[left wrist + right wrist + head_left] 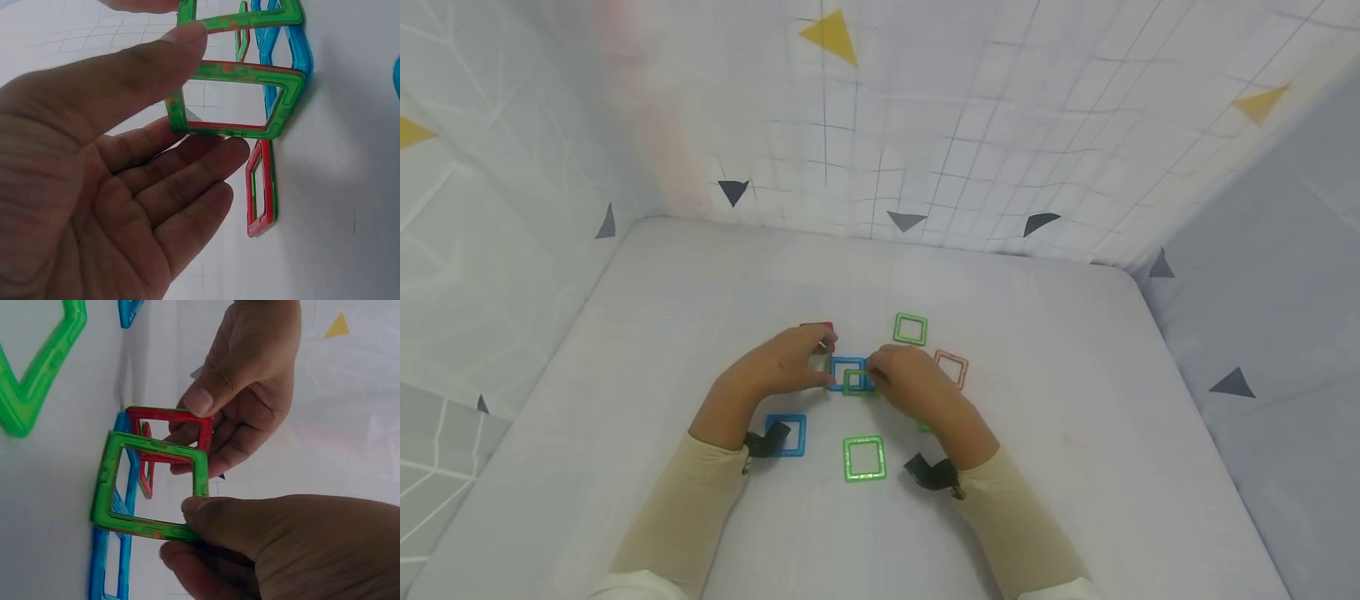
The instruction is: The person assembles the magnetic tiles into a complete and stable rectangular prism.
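In the head view, my left hand (771, 367) and right hand (917, 387) work close together over two joined blue square magnetic tiles (847, 361) lying flat. Thumb and fingers of the left hand hold an upright magnetic tile (205, 434) by its outer edge; it shows red in the right wrist view and green in the left one. A green magnetic tile (107, 475) is pinched between my right thumb and fingers, upright, its lower edge at the blue tiles. Just beyond the left fingers lies a red tile (817, 325).
Around the hands lie a green tile (897, 329) at the back, an orange tile (951, 356) to the right, a green tile (864, 477) in front and a blue tile (802, 437) by the left wrist. Another green tile (923, 427) is mostly hidden under the right forearm. Fabric walls (925, 125) surround the table.
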`<state>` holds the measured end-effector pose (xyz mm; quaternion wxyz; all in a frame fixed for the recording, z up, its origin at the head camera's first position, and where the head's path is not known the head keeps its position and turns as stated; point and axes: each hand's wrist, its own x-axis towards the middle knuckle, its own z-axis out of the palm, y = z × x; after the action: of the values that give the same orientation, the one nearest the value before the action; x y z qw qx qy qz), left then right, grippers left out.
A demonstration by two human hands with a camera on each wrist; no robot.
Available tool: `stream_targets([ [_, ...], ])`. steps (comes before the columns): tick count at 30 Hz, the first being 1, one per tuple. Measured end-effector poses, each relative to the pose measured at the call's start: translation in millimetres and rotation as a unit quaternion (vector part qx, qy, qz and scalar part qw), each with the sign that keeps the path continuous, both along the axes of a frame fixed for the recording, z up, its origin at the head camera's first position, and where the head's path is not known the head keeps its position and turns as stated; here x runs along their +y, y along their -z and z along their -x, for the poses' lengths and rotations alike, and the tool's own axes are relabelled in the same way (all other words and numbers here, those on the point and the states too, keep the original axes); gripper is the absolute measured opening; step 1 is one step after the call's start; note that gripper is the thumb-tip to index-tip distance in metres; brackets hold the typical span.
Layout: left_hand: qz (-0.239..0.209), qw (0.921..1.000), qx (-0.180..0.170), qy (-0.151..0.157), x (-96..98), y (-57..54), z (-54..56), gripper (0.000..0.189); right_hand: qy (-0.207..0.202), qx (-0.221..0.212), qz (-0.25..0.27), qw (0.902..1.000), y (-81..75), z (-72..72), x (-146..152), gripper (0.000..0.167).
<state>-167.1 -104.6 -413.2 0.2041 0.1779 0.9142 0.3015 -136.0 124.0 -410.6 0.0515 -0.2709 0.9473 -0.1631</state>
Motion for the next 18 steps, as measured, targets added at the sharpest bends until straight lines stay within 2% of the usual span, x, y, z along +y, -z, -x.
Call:
stream_targets([
  [7, -0.007, 1.0000, -0.005, 0.002, -0.4, -1.8, -0.2, 0.064, -0.022, 0.052, 0.007, 0.9984, 7.6, -2.1, -7, 0.014],
  [18, -0.011, 0.9999, -0.004, 0.003, -1.7, 0.7, 1.0, 0.063, -0.040, 0.076, 0.016, 0.9962, 10.7, -6.1, -12, 0.013],
])
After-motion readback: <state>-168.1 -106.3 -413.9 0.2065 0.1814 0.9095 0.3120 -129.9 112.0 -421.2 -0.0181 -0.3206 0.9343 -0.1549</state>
